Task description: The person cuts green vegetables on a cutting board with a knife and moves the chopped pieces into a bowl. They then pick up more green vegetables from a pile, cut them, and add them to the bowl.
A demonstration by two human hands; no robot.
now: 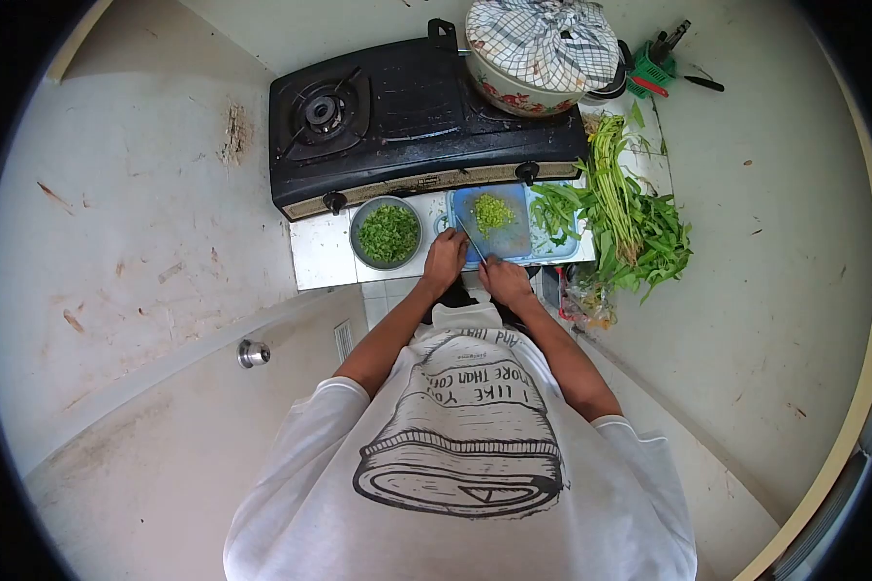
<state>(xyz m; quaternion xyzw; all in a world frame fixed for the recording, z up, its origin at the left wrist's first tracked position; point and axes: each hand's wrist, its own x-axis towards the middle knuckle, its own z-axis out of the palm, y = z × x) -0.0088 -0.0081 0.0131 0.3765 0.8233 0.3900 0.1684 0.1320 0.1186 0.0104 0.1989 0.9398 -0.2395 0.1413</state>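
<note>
Two hands near chopped greens (pixel 492 211): right hand (pixel 507 281) grips knife (pixel 472 242); left hand (pixel 446 259) unclear.

Stained pale walls (pixel 136 194), white tiled counter (pixel 322 259)

The board (pixel 513 240) lies just ahead of the left hand (pixel 446 259) and right hand (pixel 506 281), with cut greens (pixel 492 211) on it and the knife (pixel 470 240) across its near left corner. A bowl (pixel 355 221) of leaves (pixel 389 234) stands left of the left hand. Stalks (pixel 630 223) lie right of the right hand. Beyond is the stove (pixel 407 107), with a pot (pixel 499 87) on its right side.
</note>
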